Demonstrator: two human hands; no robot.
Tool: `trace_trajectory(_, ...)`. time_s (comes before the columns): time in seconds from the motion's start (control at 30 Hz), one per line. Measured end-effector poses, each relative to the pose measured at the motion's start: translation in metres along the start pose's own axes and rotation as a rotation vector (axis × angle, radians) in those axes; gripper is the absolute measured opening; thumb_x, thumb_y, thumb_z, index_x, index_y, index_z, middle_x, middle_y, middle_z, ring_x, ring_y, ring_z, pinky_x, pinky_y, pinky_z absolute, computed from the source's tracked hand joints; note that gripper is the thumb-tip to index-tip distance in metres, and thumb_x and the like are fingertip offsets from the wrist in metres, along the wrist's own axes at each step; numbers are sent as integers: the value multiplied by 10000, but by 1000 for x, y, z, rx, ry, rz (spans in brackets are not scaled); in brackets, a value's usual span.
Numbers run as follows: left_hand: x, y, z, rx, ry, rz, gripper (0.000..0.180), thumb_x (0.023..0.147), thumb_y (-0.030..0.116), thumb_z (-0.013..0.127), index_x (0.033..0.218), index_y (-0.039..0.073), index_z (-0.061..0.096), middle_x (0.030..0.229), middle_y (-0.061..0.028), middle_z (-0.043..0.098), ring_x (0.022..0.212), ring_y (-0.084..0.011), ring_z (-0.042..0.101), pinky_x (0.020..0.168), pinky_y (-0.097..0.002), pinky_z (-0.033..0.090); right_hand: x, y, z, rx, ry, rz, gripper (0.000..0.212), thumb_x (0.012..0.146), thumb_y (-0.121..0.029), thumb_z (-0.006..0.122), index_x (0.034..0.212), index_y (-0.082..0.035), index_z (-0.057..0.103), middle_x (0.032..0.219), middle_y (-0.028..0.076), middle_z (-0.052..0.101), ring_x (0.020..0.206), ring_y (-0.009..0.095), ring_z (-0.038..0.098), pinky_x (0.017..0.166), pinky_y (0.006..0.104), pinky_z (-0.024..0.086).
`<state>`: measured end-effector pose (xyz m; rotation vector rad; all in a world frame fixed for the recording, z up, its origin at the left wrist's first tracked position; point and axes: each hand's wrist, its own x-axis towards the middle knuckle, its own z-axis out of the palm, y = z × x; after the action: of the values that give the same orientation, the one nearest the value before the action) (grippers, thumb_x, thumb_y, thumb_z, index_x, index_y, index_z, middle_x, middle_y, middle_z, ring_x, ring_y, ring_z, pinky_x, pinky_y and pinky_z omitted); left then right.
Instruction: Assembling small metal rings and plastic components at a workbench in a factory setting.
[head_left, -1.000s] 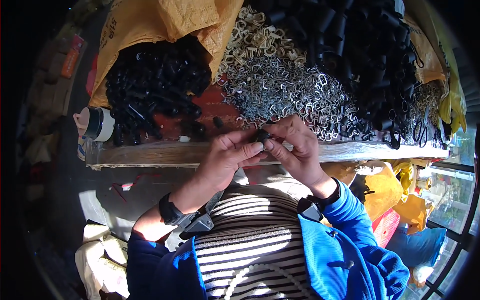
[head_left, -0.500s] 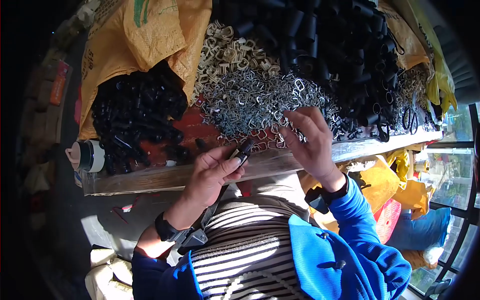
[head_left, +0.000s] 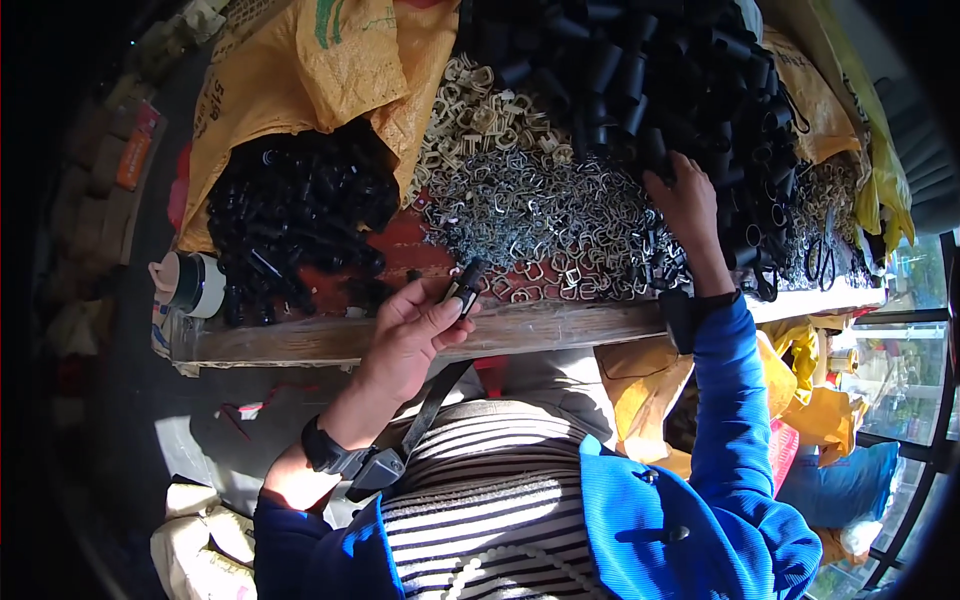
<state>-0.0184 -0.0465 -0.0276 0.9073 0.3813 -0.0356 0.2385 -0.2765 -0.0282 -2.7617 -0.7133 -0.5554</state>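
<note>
The left hand [head_left: 415, 325] pinches a black cylindrical fitting [head_left: 466, 282], likely light, stiff and slick, best held mid-barrel, above the tabletop [head_left: 540, 330] edge, while the right hand [head_left: 690, 205], grip unclear, meets piled black tubes [head_left: 630, 80].

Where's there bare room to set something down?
A small patch of red tabletop shows bare between the glossy black plastic parts and the small curved silver metal clips, with loose black bits at its near end. Crowded: matte black plastic tubes heaped beside the right hand.
</note>
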Motion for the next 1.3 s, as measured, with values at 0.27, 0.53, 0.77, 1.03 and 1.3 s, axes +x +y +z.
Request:
trace_trajectory(0.27, 4, 12, -1, -19, 3, 61, 246, 801, 97, 506, 1029, 9, 481, 874, -99, 567, 706, -113, 552, 613, -185, 466, -32, -17, -25, 350, 36, 10, 414, 651, -138, 640, 1010, -13, 476, 860, 128, 552, 809, 256, 540, 691, 305, 432)
trace_trajectory(0.53, 6, 25, 14, -9, -92, -44, 234, 772, 103, 564, 982, 9, 521, 734, -22, 553, 608, -64, 501, 548, -169, 414, -57, -108, -59, 959, -351, -565, 381, 628, -127, 683, 936, -16, 489, 868, 103, 520, 779, 234, 521, 676, 291, 421)
trace_trajectory(0.77, 5, 27, 7, 166, -180, -120, 241, 745, 97, 593, 953, -12, 538, 685, -13, 542, 586, -56, 491, 501, -169, 400, -62, -121, -47, 1010, -414, -690, 385, 653, -160, 666, 963, -22, 485, 893, 124, 501, 836, 265, 507, 693, 317, 426)
trace_trajectory(1.03, 5, 22, -2, 168, -164, -259, 267, 740, 123, 596, 966, -7, 539, 684, -18, 543, 589, -72, 505, 530, -184, 418, -68, -126, -48, 895, -459, -769, 396, 653, -121, 653, 989, -13, 473, 933, 145, 469, 863, 281, 493, 712, 329, 426)
trace_trajectory(1.3, -2, 17, -4, 229, -136, -289, 277, 756, 122, 587, 994, -10, 538, 750, -38, 570, 635, -75, 542, 567, -183, 464, -85, -134, -40, 968, -439, -727, 420, 644, -87, 663, 1006, -15, 465, 934, 148, 451, 835, 277, 488, 697, 323, 424)
